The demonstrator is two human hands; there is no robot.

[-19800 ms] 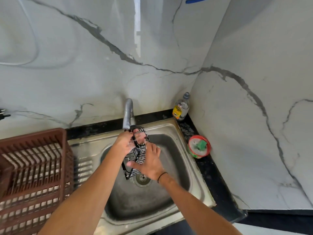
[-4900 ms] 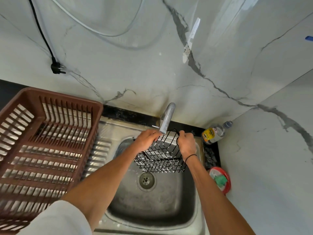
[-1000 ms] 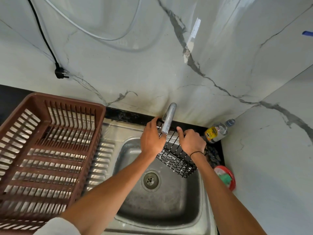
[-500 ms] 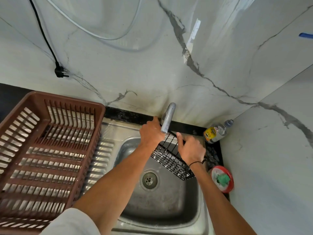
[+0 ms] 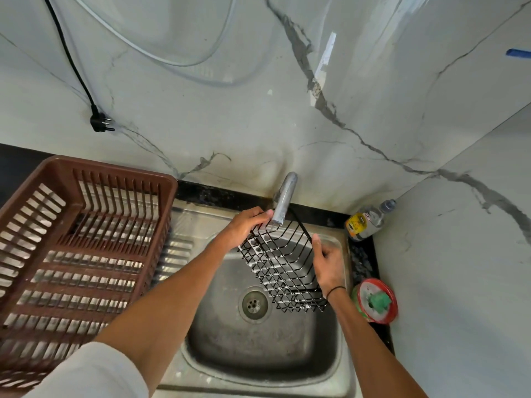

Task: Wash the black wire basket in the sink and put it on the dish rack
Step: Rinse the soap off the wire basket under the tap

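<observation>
The black wire basket is tilted over the steel sink, its open side turned up towards the tap spout. My left hand grips the basket's upper left rim beside the spout. My right hand holds the basket's right rim, thumb along the wire. The brown plastic dish rack stands left of the sink on the drainboard and holds nothing that I can see. The basket's lower corner hangs just right of the drain.
A small bottle with a yellow label stands in the back right corner. A red-rimmed round tub with a green scrubber sits on the black counter right of the sink. A black plug hangs on the marble wall.
My left hand has come down from the tap's base onto the basket's rim. The basket has tipped further, its open side now under the spout, and my right hand has slid along its right edge.
</observation>
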